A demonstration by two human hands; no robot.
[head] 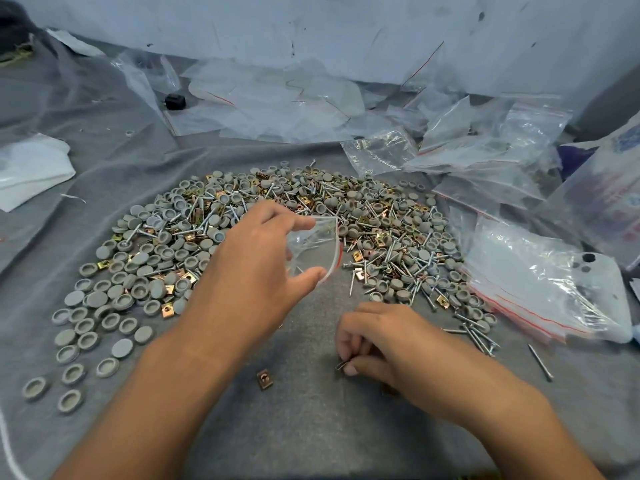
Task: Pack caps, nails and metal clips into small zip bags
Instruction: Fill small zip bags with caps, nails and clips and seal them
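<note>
Your left hand [256, 258] pinches the zip bag [317, 249] open w/ thumb & forefinger; keep its mouth wide. Right hand [377, 344] fingers grip small metal pieces, prob. clips/nails. Drop them straight in.

Matt cloth, glossy plastic, bright metal

Grey cloth [304, 427] over the worktop looks matt and softly creased; the caps [121, 348] are dull grey plastic, nails [478, 336] shiny silvery metal, clips [265, 380] brassy metal; the zip bag [317, 249] is clear, glossy, crinkled film.
</note>
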